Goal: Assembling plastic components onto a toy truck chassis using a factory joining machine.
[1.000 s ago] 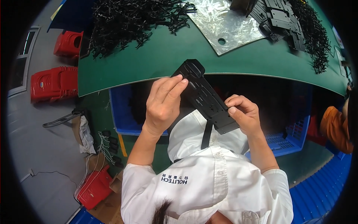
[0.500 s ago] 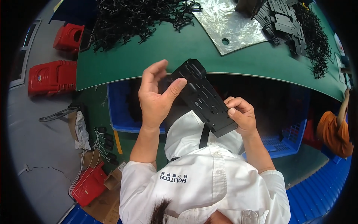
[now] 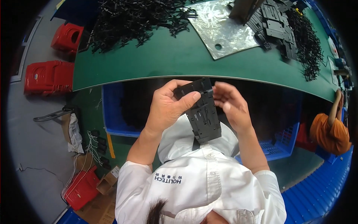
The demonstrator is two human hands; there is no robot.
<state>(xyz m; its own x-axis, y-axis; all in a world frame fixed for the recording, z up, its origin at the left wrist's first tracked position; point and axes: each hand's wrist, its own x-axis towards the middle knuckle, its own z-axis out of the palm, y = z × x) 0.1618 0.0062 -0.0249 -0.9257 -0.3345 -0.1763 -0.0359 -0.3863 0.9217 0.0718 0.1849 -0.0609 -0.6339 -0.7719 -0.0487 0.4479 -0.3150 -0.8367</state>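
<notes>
Just off the tabletop (image 3: 126, 65) at six o'clock, the left grip (image 3: 166, 108) clamps the black part (image 3: 206, 121) near its eleven-o'clock end, while the right grip (image 3: 234, 108) curls loosely at two o'clock, contact impossible to tell, so a slack left thumb (image 3: 190, 99) could drop it lapward.

A: Kind of place?
B: Workshop, factory-floor type.
A: Based on?
B: Long green worktable (image 3: 149, 61). Small black plastic parts (image 3: 130, 26) heaped in bulk toward its left, second heap (image 3: 308, 44) at right beside a pile of flat black panels (image 3: 278, 26). Metal plate (image 3: 207, 22) lies between.
A: Off the table?
B: Blue plastic crate (image 3: 109, 112) underneath, red stools (image 3: 48, 78) at left, cardboard boxes (image 3: 108, 183) on the floor. Wearer's in a white work shirt (image 3: 190, 168) with chest printing; another person (image 3: 330, 134) in orange at the table's right edge.
</notes>
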